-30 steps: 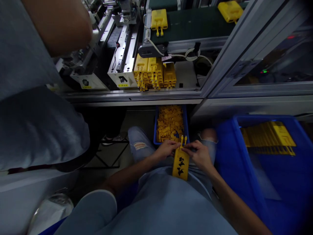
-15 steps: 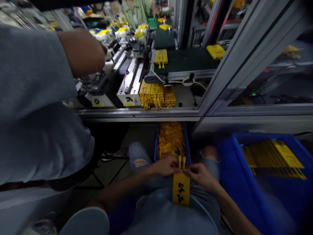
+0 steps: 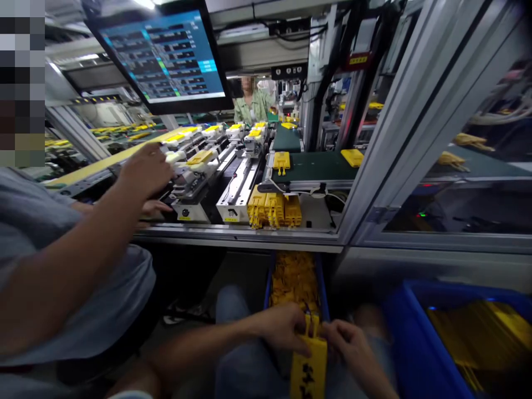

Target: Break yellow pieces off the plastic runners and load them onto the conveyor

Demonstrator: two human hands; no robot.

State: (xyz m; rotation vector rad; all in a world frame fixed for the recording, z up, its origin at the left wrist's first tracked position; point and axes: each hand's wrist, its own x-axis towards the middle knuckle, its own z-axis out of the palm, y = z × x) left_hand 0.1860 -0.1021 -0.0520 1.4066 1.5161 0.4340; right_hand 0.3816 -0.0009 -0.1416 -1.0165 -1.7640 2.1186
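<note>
Low in the head view, my left hand (image 3: pixel 282 330) and my right hand (image 3: pixel 351 346) both pinch the top end of a flat yellow plastic part (image 3: pixel 308 368) with black cut-out marks, held upright over my lap. Two short yellow prongs stick up from the part between my fingers. Just beyond my hands a narrow blue bin (image 3: pixel 296 277) of small yellow pieces sits on the floor between my knees.
A co-worker's arm (image 3: pixel 83 244) in a grey sleeve reaches from the left onto the machine bench (image 3: pixel 233 233). Stacked yellow parts (image 3: pixel 274 210) stand at the bench edge, more ride a green conveyor (image 3: pixel 316 166). A big blue crate (image 3: pixel 457 332) is at my right. A monitor (image 3: pixel 166 55) hangs overhead.
My head has tilted up, so my hands and the yellow part slid toward the bottom edge and the monitor and far line came into view. My grip on the part is unchanged.
</note>
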